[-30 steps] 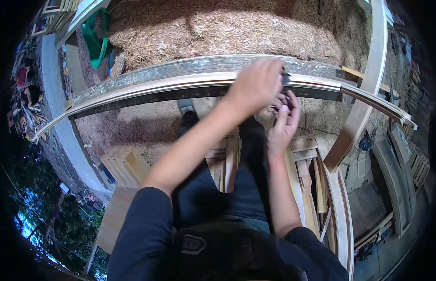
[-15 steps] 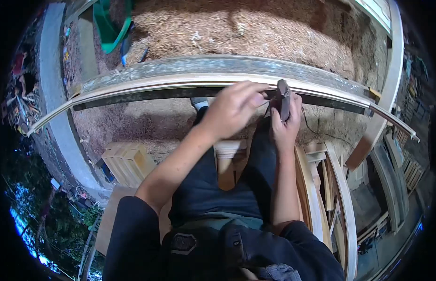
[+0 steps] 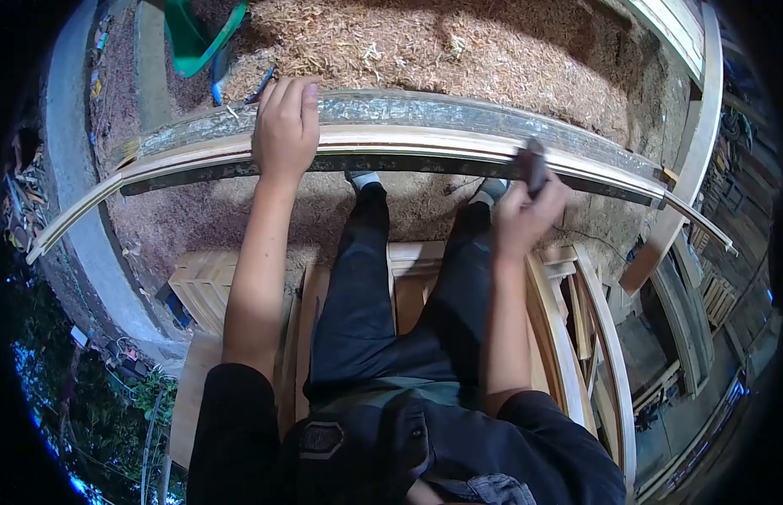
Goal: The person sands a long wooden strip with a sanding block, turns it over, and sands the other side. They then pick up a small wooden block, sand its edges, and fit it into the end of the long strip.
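A long grooved wooden moulding (image 3: 408, 139) lies across a weathered plank (image 3: 459, 118) in front of me. My left hand (image 3: 285, 126) rests over the moulding left of centre, fingers bent over its far edge onto the plank and wrapped round the wood. On the right, my right hand (image 3: 530, 210) holds a dark brown block-like object (image 3: 533, 167) upright at the moulding's near edge. Both the hand and the object are blurred, and what exactly the object is cannot be told.
Wood shavings (image 3: 391, 50) cover the ground beyond the plank. A green plastic item (image 3: 189, 50) is at the upper left. Stacked wooden pieces (image 3: 210, 290) stand left of my legs, and curved boards (image 3: 606, 337) lie to the right. A light board (image 3: 690, 168) crosses at the right.
My left hand has moved left from near the dark object and now grips the moulding and plank. My right hand has shifted slightly right with the dark object, which is now blurred.
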A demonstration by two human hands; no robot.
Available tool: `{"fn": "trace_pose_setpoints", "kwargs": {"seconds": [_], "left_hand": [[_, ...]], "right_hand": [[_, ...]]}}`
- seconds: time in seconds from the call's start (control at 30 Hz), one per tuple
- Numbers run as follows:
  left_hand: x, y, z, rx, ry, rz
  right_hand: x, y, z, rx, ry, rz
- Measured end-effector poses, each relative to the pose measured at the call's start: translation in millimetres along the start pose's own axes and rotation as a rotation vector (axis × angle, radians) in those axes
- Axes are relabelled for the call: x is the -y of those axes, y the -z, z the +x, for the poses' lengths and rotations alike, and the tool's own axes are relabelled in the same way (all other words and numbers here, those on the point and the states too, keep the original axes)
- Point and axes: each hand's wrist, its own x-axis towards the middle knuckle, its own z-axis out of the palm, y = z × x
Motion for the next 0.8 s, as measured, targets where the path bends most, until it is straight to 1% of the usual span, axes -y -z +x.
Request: {"fn": "trace_pose_setpoints", "kwargs": {"seconds": [0.03,0.1,0.17,0.2,0.23,0.3,0.37,0.43,0.53,0.63,0.7,0.8], "left_hand": [[-2,-4,1,-0.014,0.001,0.01],[2,-5,-1,-0.027,0.003,0.013],[0,-4,-2,-0.064,0.059,-0.009],[0,-4,-2,-0.063,0.038,-0.025],[0,-3,-1,-0.059,0.025,-0.031],[-1,-3,0,-0.025,0.048,0.004],[1,-3,2,0.014,0.0,0.071],[-4,-4,4,0.023,-0.057,0.136],[-37,-14,7,0.011,-0.072,0.152],[-85,-41,16,0.06,-0.147,0.114],[-128,-68,23,0.098,-0.178,0.082],[-199,-115,30,0.168,-0.22,-0.05]], "right_hand": [[23,-6,-6,0.054,0.008,0.048],[72,-20,-16,0.113,0.114,0.233],[112,-35,-27,0.204,0.132,0.339],[125,-39,-28,0.229,0.109,0.394],[130,-40,-27,0.251,0.084,0.451],[114,-34,-19,0.25,0.067,0.459],[88,-25,-8,0.245,0.047,0.457],[44,-6,8,0.187,0.072,0.376],[-26,23,31,0.13,-0.009,0.253],[-94,47,55,0.043,-0.047,0.164],[-141,61,69,-0.023,-0.092,0.101],[-207,86,92,-0.118,-0.148,0.044]]}}
